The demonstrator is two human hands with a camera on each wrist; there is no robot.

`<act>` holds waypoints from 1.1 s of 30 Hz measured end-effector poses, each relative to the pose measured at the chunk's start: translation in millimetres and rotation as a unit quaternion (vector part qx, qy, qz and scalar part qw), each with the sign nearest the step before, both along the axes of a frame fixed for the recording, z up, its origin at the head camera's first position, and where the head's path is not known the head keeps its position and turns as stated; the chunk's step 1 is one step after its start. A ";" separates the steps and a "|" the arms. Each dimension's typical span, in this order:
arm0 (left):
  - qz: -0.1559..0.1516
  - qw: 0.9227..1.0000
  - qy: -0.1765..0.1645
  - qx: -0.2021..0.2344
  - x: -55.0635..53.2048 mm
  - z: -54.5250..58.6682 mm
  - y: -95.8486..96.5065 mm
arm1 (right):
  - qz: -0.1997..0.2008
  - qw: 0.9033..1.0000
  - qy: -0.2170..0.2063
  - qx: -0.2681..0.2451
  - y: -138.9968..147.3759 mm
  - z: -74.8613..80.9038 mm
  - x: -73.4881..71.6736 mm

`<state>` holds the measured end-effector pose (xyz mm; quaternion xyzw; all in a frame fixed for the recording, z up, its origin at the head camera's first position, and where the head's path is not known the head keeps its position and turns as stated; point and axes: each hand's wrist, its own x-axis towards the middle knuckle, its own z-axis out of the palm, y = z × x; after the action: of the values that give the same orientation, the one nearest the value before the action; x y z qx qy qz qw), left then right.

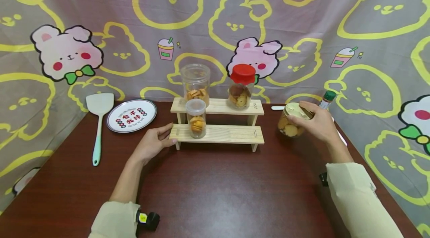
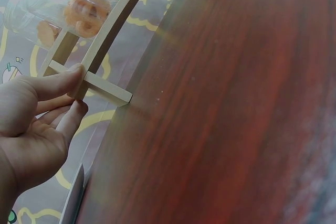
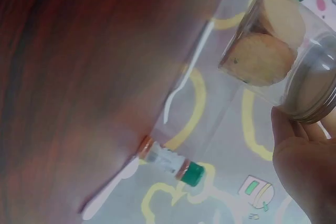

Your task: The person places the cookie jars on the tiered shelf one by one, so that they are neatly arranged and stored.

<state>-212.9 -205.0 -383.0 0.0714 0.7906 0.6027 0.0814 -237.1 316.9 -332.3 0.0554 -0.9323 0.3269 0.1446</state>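
Note:
My left hand (image 1: 152, 142) holds the left end of a two-step wooden rack (image 1: 218, 133); in the left wrist view its thumb and fingers pinch the board's end. On the lower step stands a small clear jar (image 1: 196, 118) of orange biscuits. Two jars share the upper step: a larger clear-lidded jar (image 1: 196, 85) on the left and a red-lidded jar (image 1: 242, 86) on the right. Right of the rack, my right hand (image 1: 317, 122) grips a gold-lidded cookie jar (image 1: 290, 126) from above, round its lid. In the right wrist view this cookie jar (image 3: 262, 59) appears raised off the table.
A green-capped seasoning bottle (image 1: 327, 99) stands behind my right hand, with a white utensil (image 1: 277, 108) lying nearby and another white handle (image 1: 342, 138) beside my wrist. On the left lie a pale spatula (image 1: 99, 118) and a white plate (image 1: 149, 113). Patterned cloth hangs behind.

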 end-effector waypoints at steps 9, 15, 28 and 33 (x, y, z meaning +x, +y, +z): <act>0.000 1.000 0.001 -0.002 0.5 0.6 0.3 | 0.002 1.000 0.006 -0.015 -11.7 7.2 4.9; -0.003 1.000 0.005 0.000 -0.4 0.0 -0.3 | 0.010 1.000 0.017 -0.017 -21.6 11.4 10.2; -0.005 1.000 0.008 -0.001 -0.8 -1.4 -0.9 | 0.063 0.996 0.056 -0.018 -40.6 15.8 19.3; -0.005 1.000 0.005 0.004 -0.5 -1.0 -0.9 | 0.066 0.996 0.056 -0.013 -48.7 20.2 22.1</act>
<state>-213.4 -205.8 -384.0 0.0792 0.7884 0.6047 0.0802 -215.0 268.1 -312.0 0.1333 -0.9127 0.3442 0.1755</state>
